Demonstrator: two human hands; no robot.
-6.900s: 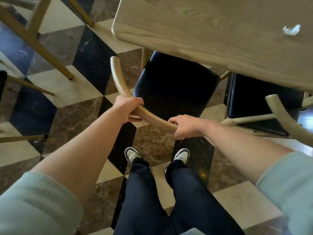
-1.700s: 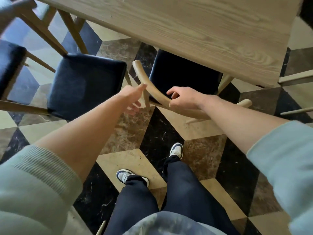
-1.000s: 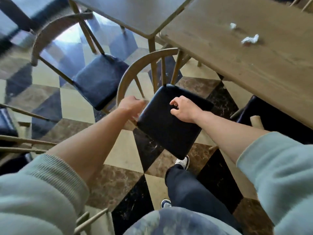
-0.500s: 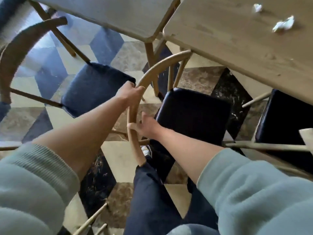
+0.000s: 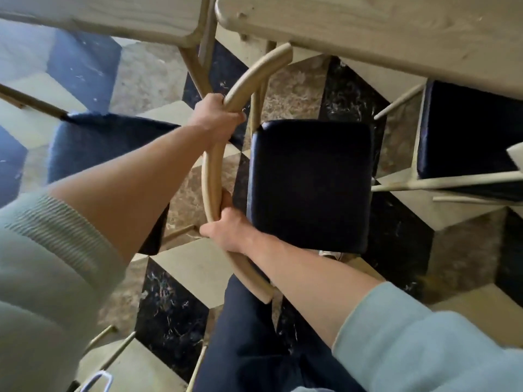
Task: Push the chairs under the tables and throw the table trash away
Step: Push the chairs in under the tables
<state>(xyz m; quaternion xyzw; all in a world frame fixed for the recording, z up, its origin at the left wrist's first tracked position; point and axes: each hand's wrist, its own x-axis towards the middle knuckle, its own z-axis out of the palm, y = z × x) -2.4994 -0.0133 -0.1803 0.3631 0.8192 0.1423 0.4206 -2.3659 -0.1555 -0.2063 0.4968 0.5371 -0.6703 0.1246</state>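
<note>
Chair (image 5: 308,182) under attention stands on the checkered floor (image 5: 192,273) with its dark padded seat fully outside the worktop (image 5: 368,26); only the far tip of its curved wooden backrest rail (image 5: 210,171) reaches the worktop edge. The chair sits side-on to the worktop, seat facing right in the head view.

Left hand (image 5: 215,117) is wrapped around the upper part of the rail, fingers closed over it. Right hand (image 5: 229,230) grips the lower part of the same rail, thumb and fingers clasped round the wood. Two spaced grips on one rail give leverage for turning and steering the frame, which in my judgement is the step in hand: the chair needs swinging to face the worktop before it will slide under.

A second worktop (image 5: 113,15) adjoins at upper left, its leg close beside the rail tip; contact there is a risk. Neighbouring chairs appear at left (image 5: 107,142) and right (image 5: 469,131), the right one partly tucked under.

No trash is visible; the worktop surfaces are largely cut off by the top edge. The chair's legs are hidden beneath the seat. Motion blur softens the left side.
</note>
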